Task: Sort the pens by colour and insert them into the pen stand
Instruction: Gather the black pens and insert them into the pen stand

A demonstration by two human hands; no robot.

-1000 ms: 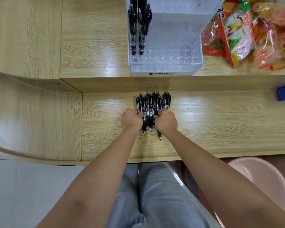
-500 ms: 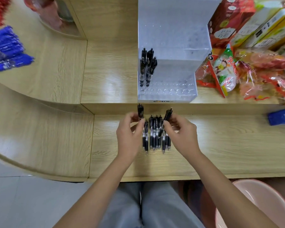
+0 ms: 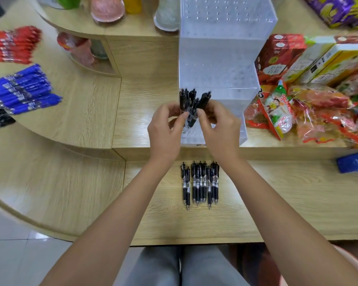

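- Two bare hands are raised in front of the clear acrylic tiered pen stand (image 3: 221, 65), at its lowest front step and left corner.
- Left hand (image 3: 163, 131): thumb and forefinger pinch the barrel of a black retractable pen; the remaining fingers curl loosely beneath.
- Right hand (image 3: 217, 129): fingertips close on a second black pen (image 3: 204, 100), tilted with its clicker end up and to the right.
- Between the hands, several black pens (image 3: 187, 100) stand upright; which are already seated in holes and which are merely held I cannot tell.
- A row of loose black pens (image 3: 199, 183) lies side by side on the lower wooden desk (image 3: 277, 203), tips towards the person, just below the stand.
- Blue pens (image 3: 23, 89) and red pens (image 3: 10, 45) lie in separate heaps on the curved shelf, well apart to the left.
- Handling, as I judge it: each pen is light and stiff, with smooth plastic above and a grippier rubber sleeve near the tip. Holding mid-barrel, above that sleeve, leaves the tip free to find a hole. The holes look close-set, so neighbours may get knocked askew.
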